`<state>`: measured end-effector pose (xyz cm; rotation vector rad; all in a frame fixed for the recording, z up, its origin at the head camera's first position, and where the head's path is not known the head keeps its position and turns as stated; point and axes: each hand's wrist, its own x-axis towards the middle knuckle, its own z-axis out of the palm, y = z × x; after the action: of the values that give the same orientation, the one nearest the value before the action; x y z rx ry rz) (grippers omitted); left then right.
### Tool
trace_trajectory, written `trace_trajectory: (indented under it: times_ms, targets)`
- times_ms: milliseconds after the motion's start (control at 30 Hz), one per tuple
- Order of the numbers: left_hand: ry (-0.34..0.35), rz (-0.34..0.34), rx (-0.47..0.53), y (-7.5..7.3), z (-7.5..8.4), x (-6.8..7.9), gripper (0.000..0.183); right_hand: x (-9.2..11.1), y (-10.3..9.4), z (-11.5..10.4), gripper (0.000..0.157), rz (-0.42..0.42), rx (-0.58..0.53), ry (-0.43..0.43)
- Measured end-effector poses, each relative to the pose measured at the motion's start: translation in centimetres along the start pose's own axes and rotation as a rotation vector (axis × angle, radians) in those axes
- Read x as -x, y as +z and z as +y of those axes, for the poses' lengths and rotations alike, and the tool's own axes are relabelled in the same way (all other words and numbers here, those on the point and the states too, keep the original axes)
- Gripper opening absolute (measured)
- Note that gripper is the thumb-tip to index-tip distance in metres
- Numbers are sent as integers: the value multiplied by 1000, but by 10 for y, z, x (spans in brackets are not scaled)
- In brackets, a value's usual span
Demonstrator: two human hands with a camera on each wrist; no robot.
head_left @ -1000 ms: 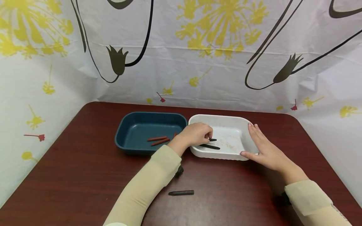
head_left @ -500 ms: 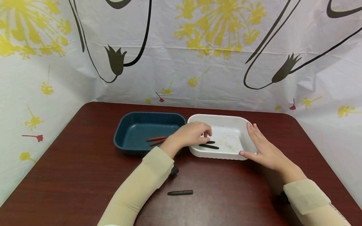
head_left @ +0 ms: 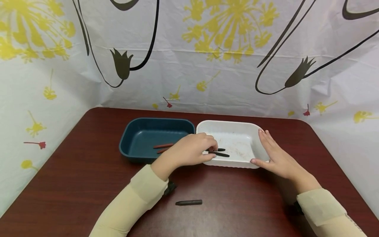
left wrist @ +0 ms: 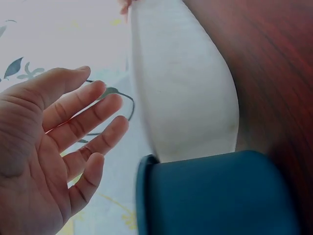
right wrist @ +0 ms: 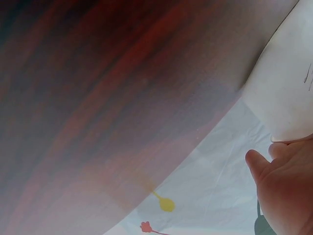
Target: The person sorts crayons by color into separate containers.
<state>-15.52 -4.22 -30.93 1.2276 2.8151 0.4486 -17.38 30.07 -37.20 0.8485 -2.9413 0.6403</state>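
My left hand is over the left end of a white plastic bin, its fingertips bent down near two black crayons inside. In the left wrist view, the palm and loosely curved fingers have nothing between them. My right hand rests against the bin's right end with fingers straight, the thumb on the front rim. To the left stands a dark teal bin, holding reddish-brown crayons partly hidden behind my left hand and wrist.
Another black crayon lies on the dark red wooden table in front of the bins. A patterned white sheet hangs behind the table and along its sides. The two bins stand side by side at the back.
My left hand has let go of a black crayon, which now lies beside the other in the white bin. The hand has then shifted left and toward me. The right hand stays put.
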Motion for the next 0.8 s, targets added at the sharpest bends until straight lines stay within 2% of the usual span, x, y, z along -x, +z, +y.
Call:
trace_trajectory:
  times_ms: [133, 367, 433, 533, 667, 800]
  targets:
    - [2, 5, -23, -2, 6, 13, 20, 0, 0, 0, 102, 1, -2, -2]
    - [40, 7, 82, -3, 10, 37, 20, 0, -1, 0, 103, -6, 2, 7]
    - [54, 2, 84, -3, 11, 44, 20, 0, -1, -1, 103, -6, 1, 8]
    - [59, -19, 73, -1, 13, 53, 21, 0, -1, -1, 103, -6, -1, 10]
    - [26, -61, 66, 2, 15, 63, 23, 1, 0, -1, 102, -13, -8, 21]
    - [10, -107, 47, 6, 17, 69, 23, 1, 0, -2, 102, -14, -8, 24]
